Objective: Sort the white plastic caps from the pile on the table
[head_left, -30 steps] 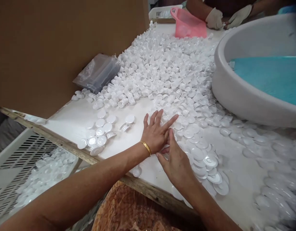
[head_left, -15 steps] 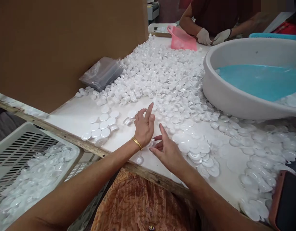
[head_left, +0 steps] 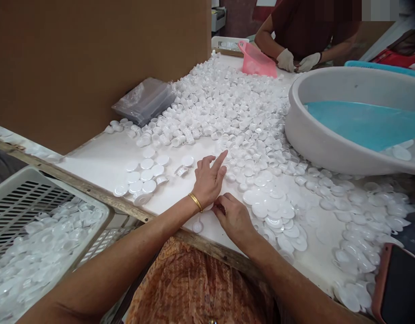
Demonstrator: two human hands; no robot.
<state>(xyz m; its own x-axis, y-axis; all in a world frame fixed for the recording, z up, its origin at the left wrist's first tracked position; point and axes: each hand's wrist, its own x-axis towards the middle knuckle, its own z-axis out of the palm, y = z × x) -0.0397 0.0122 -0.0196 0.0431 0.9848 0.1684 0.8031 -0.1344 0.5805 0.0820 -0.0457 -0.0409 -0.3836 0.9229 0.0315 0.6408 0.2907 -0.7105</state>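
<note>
My left hand (head_left: 208,180), with a gold bangle at the wrist, rests on the white table (head_left: 102,163) with its fingers stretched toward a big heap of small white plastic caps (head_left: 227,108). My right hand (head_left: 232,216) lies just beside it with the fingers curled in. What they pinch is hidden. Flat white round lids (head_left: 275,211) lie spread to the right of both hands. A small group of lids (head_left: 143,177) sits to the left.
A large grey basin (head_left: 315,139) with a turquoise sheet stands at the right. A white slatted crate (head_left: 32,225) of lids sits below the table's left edge. A cardboard wall (head_left: 92,58), a bag (head_left: 143,101), a pink scoop (head_left: 256,60) and a person's gloved hands (head_left: 297,60) are beyond. A phone (head_left: 399,288) lies bottom right.
My right hand's fingers have curled shut from spread and drawn toward the table's near edge. My left hand has lowered its fingers toward the caps. The view has tilted up a little.
</note>
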